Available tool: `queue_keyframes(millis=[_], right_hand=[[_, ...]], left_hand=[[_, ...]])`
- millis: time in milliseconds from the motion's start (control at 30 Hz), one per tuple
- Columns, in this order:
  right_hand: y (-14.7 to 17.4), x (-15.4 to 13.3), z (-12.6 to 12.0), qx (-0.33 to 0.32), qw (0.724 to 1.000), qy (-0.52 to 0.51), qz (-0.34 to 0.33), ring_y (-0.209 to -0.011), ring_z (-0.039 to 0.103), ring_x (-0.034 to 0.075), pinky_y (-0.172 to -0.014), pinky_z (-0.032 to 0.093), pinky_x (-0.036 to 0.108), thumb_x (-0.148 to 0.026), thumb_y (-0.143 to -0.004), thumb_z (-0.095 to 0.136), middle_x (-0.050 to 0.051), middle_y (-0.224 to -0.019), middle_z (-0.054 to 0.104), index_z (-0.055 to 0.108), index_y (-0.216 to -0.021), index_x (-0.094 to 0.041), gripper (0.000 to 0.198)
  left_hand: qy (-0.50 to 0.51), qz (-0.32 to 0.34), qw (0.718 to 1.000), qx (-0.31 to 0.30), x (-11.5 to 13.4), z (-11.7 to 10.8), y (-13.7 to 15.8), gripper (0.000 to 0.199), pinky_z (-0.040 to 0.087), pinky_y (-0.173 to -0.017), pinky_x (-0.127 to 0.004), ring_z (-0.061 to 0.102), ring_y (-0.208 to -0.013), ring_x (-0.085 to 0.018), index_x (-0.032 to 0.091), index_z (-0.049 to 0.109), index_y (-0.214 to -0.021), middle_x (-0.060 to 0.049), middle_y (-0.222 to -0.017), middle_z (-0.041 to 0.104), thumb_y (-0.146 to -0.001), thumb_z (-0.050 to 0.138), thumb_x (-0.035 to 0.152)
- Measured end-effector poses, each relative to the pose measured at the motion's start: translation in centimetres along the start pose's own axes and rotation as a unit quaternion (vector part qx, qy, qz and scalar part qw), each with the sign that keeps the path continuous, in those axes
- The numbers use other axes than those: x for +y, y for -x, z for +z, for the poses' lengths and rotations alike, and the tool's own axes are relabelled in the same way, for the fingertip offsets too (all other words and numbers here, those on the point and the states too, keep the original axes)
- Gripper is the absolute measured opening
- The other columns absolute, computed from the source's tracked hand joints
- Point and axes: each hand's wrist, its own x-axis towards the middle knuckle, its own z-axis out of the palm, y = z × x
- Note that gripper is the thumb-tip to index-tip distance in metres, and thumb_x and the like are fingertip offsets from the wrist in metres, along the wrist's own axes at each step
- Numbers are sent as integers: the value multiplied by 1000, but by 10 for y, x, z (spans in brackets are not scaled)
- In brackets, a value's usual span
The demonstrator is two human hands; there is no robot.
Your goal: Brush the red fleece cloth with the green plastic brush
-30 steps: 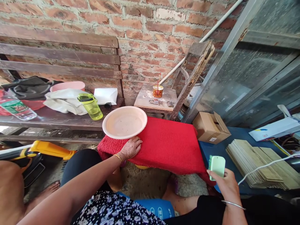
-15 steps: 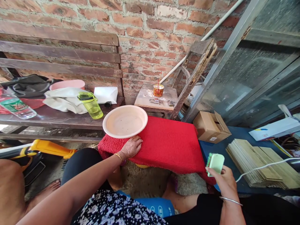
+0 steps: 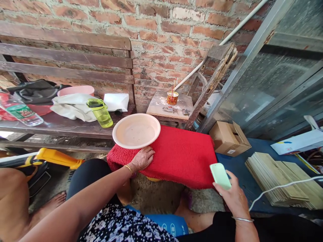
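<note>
In my right hand [image 3: 236,195] is a pale green scrubbing brush [image 3: 220,175], its smooth back turned up and its bristles hidden. It is over the right end of a red fuzzy cloth [image 3: 184,154], which is spread over a low surface; whether they touch is unclear. My left hand [image 3: 143,158] lies flat on the cloth near its front edge, with nothing held. Just beyond those fingers, a pale pink basin [image 3: 136,145] rests partly on the cloth's left end, with small dark specks inside.
A wooden bench [image 3: 60,131] on the left bears a green water bottle [image 3: 103,116] and cloths. Behind, a small stand [image 3: 161,114] holds an incense pot [image 3: 172,98] and padlocks. A cardboard box [image 3: 224,139] and stacked boards [image 3: 272,181] lie right. Another person's leg [image 3: 12,198] shows left.
My right hand has brought the brush left onto the cloth's right end, turning it so the bristles no longer show. My left hand stays on the cloth.
</note>
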Motion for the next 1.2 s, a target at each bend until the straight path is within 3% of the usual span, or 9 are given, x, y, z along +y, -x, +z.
queue_keyframes(millis=[100, 167, 233, 333, 400, 600, 833, 1100, 1200], right_hand=[[3, -8, 6, -43, 990, 20, -132, -105, 63, 29, -90, 46, 39, -57, -76, 53, 7, -119, 66, 53, -127, -30, 58], [2, 3, 2, -52, 991, 76, -99, -100, 65, 30, -89, 46, 41, -57, -78, 50, 9, -114, 67, 58, -123, -29, 54], [0, 23, -9, -28, 992, 121, 4, -95, 65, 32, -86, 47, 44, -62, -79, 46, 12, -112, 66, 57, -125, -26, 60], [-2, 42, -21, 17, 991, 85, 106, -98, 64, 34, -85, 49, 45, -72, -78, 41, 15, -113, 65, 56, -126, -23, 70], [1, 33, -19, 19, 996, 31, 86, -101, 64, 32, -86, 49, 42, -74, -76, 44, 13, -114, 65, 57, -122, -25, 69], [10, -22, 11, -48, 992, 23, -111, -96, 65, 26, -84, 48, 36, -56, -79, 52, 5, -110, 67, 62, -117, -32, 46], [1, 45, -13, -34, 992, 70, 96, -101, 66, 33, -86, 49, 44, -69, -78, 44, 16, -114, 66, 57, -124, -25, 65], [17, -20, 13, -84, 995, 28, -56, -103, 64, 29, -90, 48, 41, -60, -77, 51, 6, -118, 66, 59, -120, -31, 52], [15, 7, 1, -70, 997, 30, 20, -100, 66, 32, -91, 48, 46, -65, -74, 51, 10, -114, 67, 60, -119, -29, 58]], left_hand=[[5, -6, 1000, 0, -1, 2, 1, 24, 50, -97, -41, 59, -101, -22, 21, 65, -106, -9, -104, 62, -92, 46, 15], [5, -8, 1000, 0, -1, 2, 1, 24, 50, -97, -41, 60, -101, -22, 21, 65, -106, -9, -104, 61, -92, 46, 16], [2, -5, 1000, 1, -1, 1, 1, 24, 50, -97, -41, 59, -102, -22, 20, 65, -106, -9, -105, 61, -93, 45, 16], [-5, 3, 1000, 1, 0, -1, 0, 24, 50, -97, -41, 59, -102, -23, 19, 64, -106, -10, -104, 61, -93, 45, 15], [-6, 5, 1000, 1, 0, -2, 0, 23, 50, -96, -42, 60, -101, -23, 19, 65, -105, -10, -103, 62, -92, 46, 14], [-6, -3, 1000, 0, 1, -1, 0, 24, 51, -95, -41, 60, -100, -22, 20, 65, -105, -9, -102, 62, -92, 46, 15], [-8, 2, 1000, -4, 1, -1, 1, 23, 49, -97, -41, 59, -103, -23, 20, 64, -106, -10, -104, 61, -93, 45, 15], [-13, 3, 1000, -8, 2, -2, 0, 23, 49, -97, -40, 58, -102, -23, 19, 63, -105, -10, -103, 60, -94, 43, 15], [-15, -2, 1000, -11, 1, 0, 0, 23, 48, -97, -40, 58, -103, -23, 20, 63, -105, -9, -103, 60, -94, 43, 15]])
